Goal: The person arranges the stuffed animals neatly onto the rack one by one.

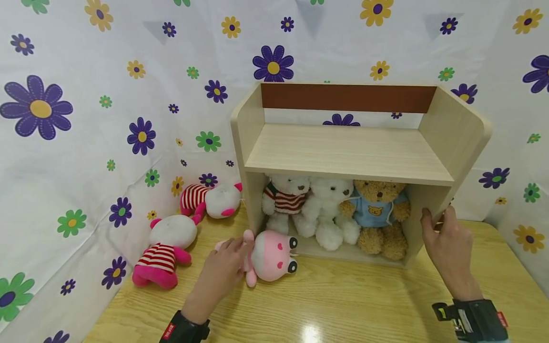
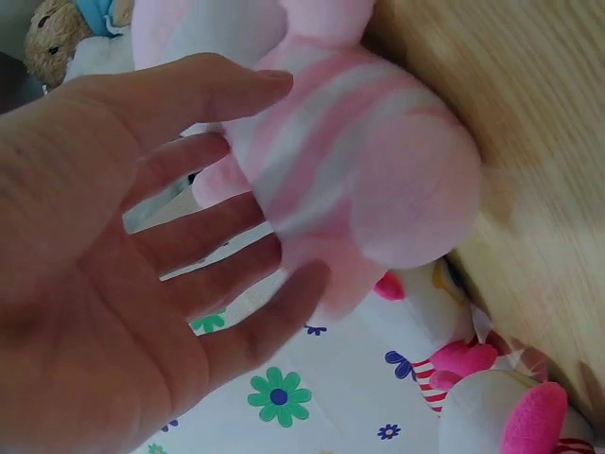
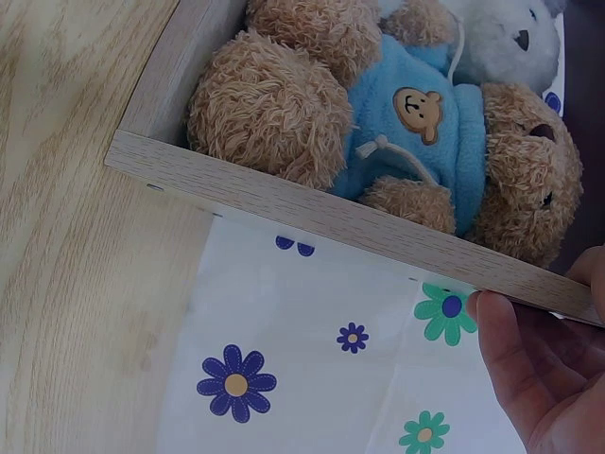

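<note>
My left hand [image 1: 229, 259] is at the body of a pink frog-like plush toy [image 1: 272, 257], which lies on its side with its head pointing right. In the left wrist view the thumb crosses its pink-and-white striped belly [image 2: 321, 132], and several fingertips pass behind it. My right hand [image 1: 448, 243] grips the right side panel of a pale wooden shelf [image 1: 349, 150], thumb at the front edge and fingers outside. Inside the lower compartment sit a white bear in a striped sweater [image 1: 285, 200], a plain white bear [image 1: 330, 212] and a brown bear in a blue hoodie [image 1: 379, 214].
Two white-and-pink plush toys in red stripes, one nearer [image 1: 165, 252] and one farther [image 1: 212, 200], lie left of the shelf on the wooden table [image 1: 343, 305]. A flower-patterned cloth [image 1: 86, 166] hangs behind and along the left.
</note>
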`<state>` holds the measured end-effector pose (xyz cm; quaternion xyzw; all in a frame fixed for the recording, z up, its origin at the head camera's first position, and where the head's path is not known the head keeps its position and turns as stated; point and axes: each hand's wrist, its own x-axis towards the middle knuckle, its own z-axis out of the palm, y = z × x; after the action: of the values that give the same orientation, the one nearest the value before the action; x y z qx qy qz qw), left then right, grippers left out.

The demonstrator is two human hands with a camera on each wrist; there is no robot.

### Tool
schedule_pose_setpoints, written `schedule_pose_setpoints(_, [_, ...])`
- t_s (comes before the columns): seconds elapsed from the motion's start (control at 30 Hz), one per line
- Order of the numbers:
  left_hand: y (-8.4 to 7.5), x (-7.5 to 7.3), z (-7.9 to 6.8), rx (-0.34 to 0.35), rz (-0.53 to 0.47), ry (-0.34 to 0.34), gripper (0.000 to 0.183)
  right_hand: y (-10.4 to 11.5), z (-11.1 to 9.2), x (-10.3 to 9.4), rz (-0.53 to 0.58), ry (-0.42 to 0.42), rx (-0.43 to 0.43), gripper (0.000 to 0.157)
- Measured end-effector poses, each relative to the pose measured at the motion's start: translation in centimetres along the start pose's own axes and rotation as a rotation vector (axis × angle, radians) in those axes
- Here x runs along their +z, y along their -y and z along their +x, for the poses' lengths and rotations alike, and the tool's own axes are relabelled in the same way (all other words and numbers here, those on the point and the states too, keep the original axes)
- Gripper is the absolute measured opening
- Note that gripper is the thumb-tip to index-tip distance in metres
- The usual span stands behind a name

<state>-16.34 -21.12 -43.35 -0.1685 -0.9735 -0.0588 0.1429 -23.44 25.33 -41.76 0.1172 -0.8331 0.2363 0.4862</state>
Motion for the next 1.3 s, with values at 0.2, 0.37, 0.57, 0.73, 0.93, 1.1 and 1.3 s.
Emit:
schedule_pose_setpoints(0.2, [0.1, 0.6, 0.1, -0.017, -0.028, 0.018, 0.062, -0.2, 0.0, 0.1, 0.005, 0.004, 0.007, 0.023])
schedule_pose_setpoints(0.37, [0.6, 1.5, 0.1, 0.029, -0.028, -0.041, 0.06, -0.4, -0.1, 0.0, 0.008, 0.0, 0.0, 0.023])
schedule_pose_setpoints(0.57, [1.4, 2.3, 0.4, 0.024, -0.01, -0.036, 0.062, -0.3, -0.1, -0.1, -0.001, 0.01, 0.007, 0.024])
schedule_pose_setpoints(0.73, [1.6, 2.2, 0.6, 0.019, 0.027, -0.023, 0.057, -0.2, -0.1, -0.2, 0.001, 0.017, 0.011, 0.025])
schedule_pose_setpoints(0.93, [1.1, 1.3, 0.7, 0.003, 0.036, 0.031, 0.056, -0.4, -0.1, -0.1, 0.001, 0.011, -0.006, 0.026])
schedule_pose_setpoints(1.1, [0.3, 0.3, 0.6, -0.02, -0.026, 0.14, 0.06, -0.5, -0.1, -0.1, 0.001, 0.001, -0.006, 0.025])
schedule_pose_setpoints(1.3, [-0.4, -1.1, 0.8, -0.1, -0.19, 0.325, 0.061, -0.5, -0.2, 0.0, 0.002, 0.005, -0.035, 0.024])
